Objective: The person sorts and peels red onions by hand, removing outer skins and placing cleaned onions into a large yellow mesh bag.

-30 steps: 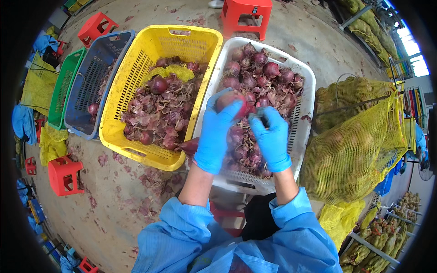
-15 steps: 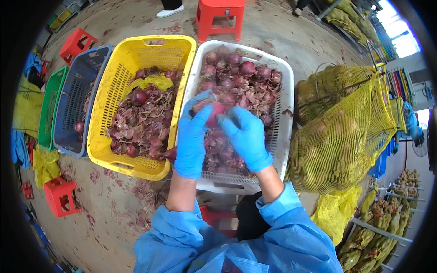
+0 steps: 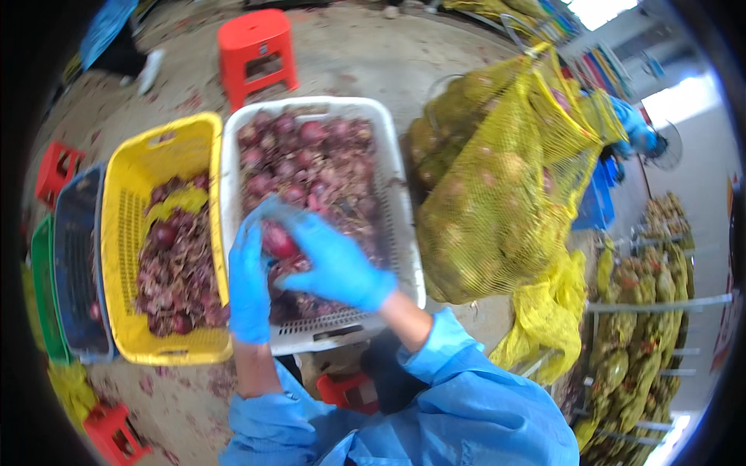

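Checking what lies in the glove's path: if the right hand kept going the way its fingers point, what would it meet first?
The right hand points left across the white crate, fingers on the red onion. Past the onion, it would likely meet the left hand first, then the yellow crate; depth is unclear.

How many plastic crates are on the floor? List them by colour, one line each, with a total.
White crate: 1
Yellow crate: 1
Blue crate: 1
Green crate: 1
Total: 4
The left hand and right hand hold a red onion over the white one.
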Tool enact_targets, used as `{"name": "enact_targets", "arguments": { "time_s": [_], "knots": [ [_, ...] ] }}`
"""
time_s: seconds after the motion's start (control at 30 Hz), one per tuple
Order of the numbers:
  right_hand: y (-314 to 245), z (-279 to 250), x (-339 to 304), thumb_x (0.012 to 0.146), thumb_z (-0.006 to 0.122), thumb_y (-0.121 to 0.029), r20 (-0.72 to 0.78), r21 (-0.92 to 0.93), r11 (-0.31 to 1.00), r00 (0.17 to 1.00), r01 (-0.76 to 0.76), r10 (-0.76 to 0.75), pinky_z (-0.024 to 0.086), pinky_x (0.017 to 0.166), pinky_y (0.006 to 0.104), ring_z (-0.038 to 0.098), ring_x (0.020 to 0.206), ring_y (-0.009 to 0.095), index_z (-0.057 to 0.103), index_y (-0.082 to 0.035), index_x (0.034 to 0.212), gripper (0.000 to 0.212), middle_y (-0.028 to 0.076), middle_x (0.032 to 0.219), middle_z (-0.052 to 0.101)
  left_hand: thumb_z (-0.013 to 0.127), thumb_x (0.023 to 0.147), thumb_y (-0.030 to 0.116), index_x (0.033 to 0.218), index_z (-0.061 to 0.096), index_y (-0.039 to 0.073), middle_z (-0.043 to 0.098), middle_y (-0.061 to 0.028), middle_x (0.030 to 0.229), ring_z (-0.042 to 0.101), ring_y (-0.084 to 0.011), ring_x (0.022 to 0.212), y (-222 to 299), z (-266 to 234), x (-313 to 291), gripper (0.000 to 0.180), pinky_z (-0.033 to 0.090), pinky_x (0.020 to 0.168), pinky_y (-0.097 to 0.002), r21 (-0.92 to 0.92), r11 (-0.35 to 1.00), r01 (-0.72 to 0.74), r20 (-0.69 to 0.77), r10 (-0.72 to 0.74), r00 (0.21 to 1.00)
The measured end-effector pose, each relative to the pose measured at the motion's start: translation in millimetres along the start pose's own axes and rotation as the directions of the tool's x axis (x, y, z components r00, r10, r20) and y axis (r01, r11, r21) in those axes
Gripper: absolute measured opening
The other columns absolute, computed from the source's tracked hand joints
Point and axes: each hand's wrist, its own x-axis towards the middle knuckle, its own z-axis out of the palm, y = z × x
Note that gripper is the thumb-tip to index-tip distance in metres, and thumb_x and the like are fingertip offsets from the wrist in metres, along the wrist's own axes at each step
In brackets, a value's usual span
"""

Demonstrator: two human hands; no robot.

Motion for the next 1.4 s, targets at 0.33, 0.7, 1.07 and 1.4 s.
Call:
{"name": "enact_targets", "arguments": {
  "time_s": [0.33,0.7,1.07,1.4],
  "knots": [
    [36,-204,-67,0.081,0.073,-0.011,-0.819,0.002,0.966,0.554,-0.258,0.15,0.046,0.099,0.0323,0.057,0.111,0.021,0.042,-0.002,0.14,0.068,0.011,0.13,0.053,0.049,0.099,0.04,0.138,0.048,0.005,0.061,-0.0128,0.124,0.062,-0.0221,0.107,11,13,-1,0.053,0.05,0.089,-0.0345,0.06,0.992,0.113,0.095,-0.118,0.988],
    [126,-380,-155,0.091,0.059,-0.033,-0.384,-0.444,0.392,0.567,-0.806,0.729,0.051,0.074,0.0343,0.066,0.08,0.021,0.066,-0.002,0.115,0.04,0.011,0.096,0.072,0.049,0.099,0.037,0.136,0.051,0.001,0.063,-0.0136,0.123,0.063,-0.0213,0.108,14,-21,1,0.052,0.047,0.095,-0.034,0.082,0.994,0.073,0.029,-0.075,0.997],
    [153,-368,-156,0.097,0.05,-0.038,-0.453,-0.589,0.262,0.582,-0.764,0.675,0.049,0.085,0.039,0.066,0.096,0.032,0.065,0.0,0.113,0.044,0.021,0.104,0.069,0.047,0.099,0.03,0.132,0.053,0.0,0.065,-0.0149,0.12,0.066,-0.0196,0.104,13,-38,9,0.045,0.052,0.087,-0.0287,0.017,0.996,0.087,-0.043,-0.086,0.995],
    [128,-46,-111,0.083,0.064,-0.017,0.139,-0.693,0.721,0.976,-0.027,0.17,0.053,0.072,0.039,0.065,0.086,0.027,0.064,-0.011,0.111,0.028,0.013,0.093,0.064,0.046,0.1,0.032,0.131,0.055,0.0,0.064,-0.0151,0.121,0.066,-0.0198,0.105,19,-32,3,0.045,0.052,0.088,-0.0285,0.039,0.997,0.061,-0.05,-0.059,0.997]
  ]
}}
